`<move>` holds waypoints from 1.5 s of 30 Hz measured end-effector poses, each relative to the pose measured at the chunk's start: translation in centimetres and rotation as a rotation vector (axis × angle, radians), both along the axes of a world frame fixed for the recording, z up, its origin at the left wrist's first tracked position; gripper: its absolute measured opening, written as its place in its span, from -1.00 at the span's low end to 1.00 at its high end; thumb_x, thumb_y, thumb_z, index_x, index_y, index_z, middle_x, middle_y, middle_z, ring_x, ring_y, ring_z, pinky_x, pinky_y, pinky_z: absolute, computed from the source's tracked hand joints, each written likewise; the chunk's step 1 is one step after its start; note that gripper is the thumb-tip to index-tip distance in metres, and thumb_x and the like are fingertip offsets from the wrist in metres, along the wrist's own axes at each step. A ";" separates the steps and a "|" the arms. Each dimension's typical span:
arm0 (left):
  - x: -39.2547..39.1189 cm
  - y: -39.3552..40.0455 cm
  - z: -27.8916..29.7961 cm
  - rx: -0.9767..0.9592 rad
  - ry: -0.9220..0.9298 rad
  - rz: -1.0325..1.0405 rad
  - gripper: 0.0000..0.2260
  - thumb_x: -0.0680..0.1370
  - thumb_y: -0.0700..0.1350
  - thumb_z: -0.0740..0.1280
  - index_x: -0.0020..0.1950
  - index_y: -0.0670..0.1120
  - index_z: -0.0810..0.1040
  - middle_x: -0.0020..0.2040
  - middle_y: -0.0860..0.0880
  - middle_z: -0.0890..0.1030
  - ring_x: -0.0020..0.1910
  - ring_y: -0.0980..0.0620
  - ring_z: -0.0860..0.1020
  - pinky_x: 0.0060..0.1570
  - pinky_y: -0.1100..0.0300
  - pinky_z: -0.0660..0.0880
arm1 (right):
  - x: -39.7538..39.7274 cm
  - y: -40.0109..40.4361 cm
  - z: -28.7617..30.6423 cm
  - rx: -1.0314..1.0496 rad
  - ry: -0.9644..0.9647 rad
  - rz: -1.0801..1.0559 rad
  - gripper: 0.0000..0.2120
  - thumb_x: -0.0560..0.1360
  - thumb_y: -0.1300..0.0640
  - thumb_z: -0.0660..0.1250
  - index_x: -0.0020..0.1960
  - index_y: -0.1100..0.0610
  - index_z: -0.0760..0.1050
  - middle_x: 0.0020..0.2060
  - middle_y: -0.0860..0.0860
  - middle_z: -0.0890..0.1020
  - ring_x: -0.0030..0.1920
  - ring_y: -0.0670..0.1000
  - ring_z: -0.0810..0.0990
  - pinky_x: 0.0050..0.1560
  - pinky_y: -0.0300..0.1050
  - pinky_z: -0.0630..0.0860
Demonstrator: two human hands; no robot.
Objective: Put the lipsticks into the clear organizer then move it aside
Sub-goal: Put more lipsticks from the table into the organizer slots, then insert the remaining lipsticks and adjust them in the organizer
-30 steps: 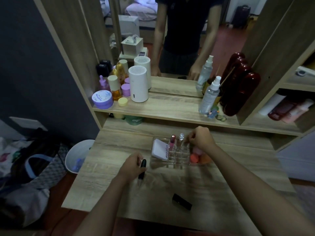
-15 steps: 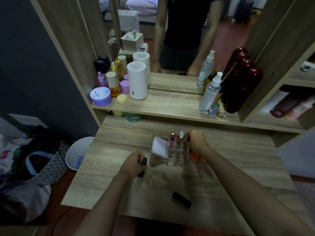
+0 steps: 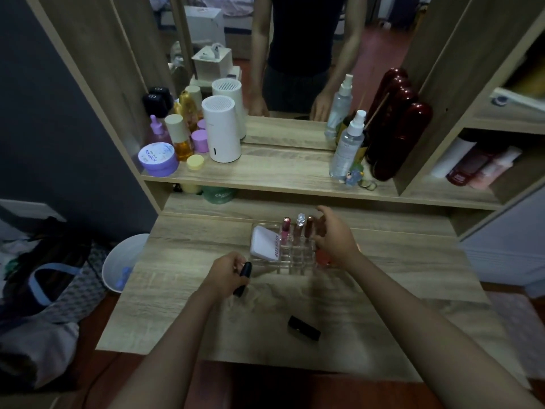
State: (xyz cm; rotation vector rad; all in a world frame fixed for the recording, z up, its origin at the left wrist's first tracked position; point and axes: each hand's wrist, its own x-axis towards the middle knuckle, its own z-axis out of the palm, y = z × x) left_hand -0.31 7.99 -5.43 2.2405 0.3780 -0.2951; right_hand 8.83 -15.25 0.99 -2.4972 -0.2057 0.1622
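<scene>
The clear organizer [image 3: 292,261] stands in the middle of the wooden desk [image 3: 398,278]. In its back row stand a pink lipstick [image 3: 285,231], a clear-capped tube [image 3: 300,227] and a brown lipstick [image 3: 309,228]. A white compact [image 3: 264,243] leans in its left part. My right hand [image 3: 333,234] hovers at the organizer's right side with fingers spread, just clear of the brown lipstick. My left hand [image 3: 227,273] holds a black lipstick [image 3: 243,277] left of the organizer. Another black lipstick [image 3: 303,328] lies flat nearer the front edge.
A shelf [image 3: 265,175] above the desk carries a white cylinder [image 3: 221,132], jars, a spray bottle [image 3: 346,146] and dark red bottles [image 3: 398,134], with a mirror behind. A white bin [image 3: 124,261] and bags sit on the floor at the left.
My right hand has let go of the brown lipstick, which now stands in the back row, and has opened. The left hand still holds the black lipstick.
</scene>
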 end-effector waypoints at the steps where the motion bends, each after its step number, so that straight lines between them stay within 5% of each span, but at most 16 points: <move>1: 0.1 -0.2 0.1 0.003 0.001 -0.008 -0.69 0.30 -0.33 0.48 0.01 -0.21 0.55 -0.15 -0.07 0.54 -0.17 -0.01 0.51 -0.13 0.20 0.45 | -0.9 -0.3 0.1 0.044 -0.063 -0.048 -0.51 0.41 0.32 0.36 0.32 0.21 0.37 0.14 0.19 0.56 0.15 0.18 0.54 0.12 0.08 0.51; 5: 0.2 -1.0 0.5 0.001 0.004 -0.055 -0.73 0.30 -0.31 0.48 -0.09 -0.11 0.51 -0.17 -0.04 0.53 -0.23 0.00 0.50 -0.23 0.26 0.41 | -6.7 -1.9 -0.8 0.070 -0.333 -0.035 -0.90 0.42 0.28 0.34 -0.09 0.17 0.45 -0.16 0.07 0.54 -0.17 0.08 0.53 -0.24 -0.03 0.53; 12: -0.4 -2.0 0.5 0.000 -0.016 -0.121 -0.74 0.31 -0.30 0.46 -0.14 -0.07 0.46 -0.18 -0.03 0.52 -0.29 0.03 0.48 -0.38 0.36 0.38 | -14.8 -2.3 -6.3 -0.229 0.094 0.342 -0.57 0.46 -0.16 0.26 0.24 0.04 0.46 0.15 0.00 0.54 0.16 0.04 0.54 0.08 -0.10 0.47; 22: -0.8 -2.7 0.5 -0.002 -0.076 -0.122 -0.71 0.30 -0.29 0.45 -0.02 -0.15 0.53 -0.18 -0.05 0.54 -0.20 -0.03 0.51 -0.19 0.15 0.46 | -14.0 -2.7 -6.1 -0.139 0.174 0.234 -0.71 0.46 0.04 0.34 0.08 0.20 0.53 0.05 0.14 0.55 0.06 0.10 0.53 -0.05 -0.13 0.35; 27: 0.9 -4.0 2.2 -0.021 -0.178 -0.101 -0.72 0.29 -0.30 0.45 -0.16 -0.07 0.43 -0.27 0.01 0.51 -0.31 0.05 0.47 -0.37 0.30 0.37 | -10.0 -1.7 -2.6 -0.064 0.015 0.140 -0.84 0.44 0.21 0.36 -0.02 0.27 0.61 -0.07 0.19 0.62 -0.04 0.15 0.58 -0.11 -0.08 0.39; 31: 3.1 -5.2 3.9 -0.099 -0.285 -0.055 -0.71 0.34 -0.30 0.47 -0.13 -0.05 0.41 -0.20 0.09 0.49 -0.26 0.16 0.47 -0.38 0.41 0.37 | -6.4 -0.8 0.1 0.084 -0.138 0.036 -0.89 0.40 0.33 0.39 -0.07 0.25 0.55 -0.17 0.04 0.54 -0.14 0.04 0.52 -0.17 -0.18 0.40; 38: 6.0 -6.9 4.6 -0.122 -0.374 0.000 -0.69 0.34 -0.37 0.43 -0.14 -0.06 0.39 -0.18 0.02 0.50 -0.20 0.07 0.48 -0.33 0.43 0.40 | -2.2 0.4 1.2 -0.106 -0.157 0.124 -0.77 0.43 0.32 0.29 0.07 0.20 0.53 0.06 0.13 0.58 0.08 0.14 0.54 0.13 0.09 0.47; 45: 6.7 -7.1 3.6 -0.061 -0.331 -0.019 -0.71 0.31 -0.37 0.41 -0.18 -0.05 0.42 -0.22 0.00 0.52 -0.25 0.06 0.46 -0.37 0.41 0.26 | -1.3 1.2 0.5 -0.236 -0.107 0.241 -0.76 0.46 0.30 0.24 0.11 0.20 0.52 0.08 0.16 0.54 0.06 0.22 0.57 0.01 0.15 0.53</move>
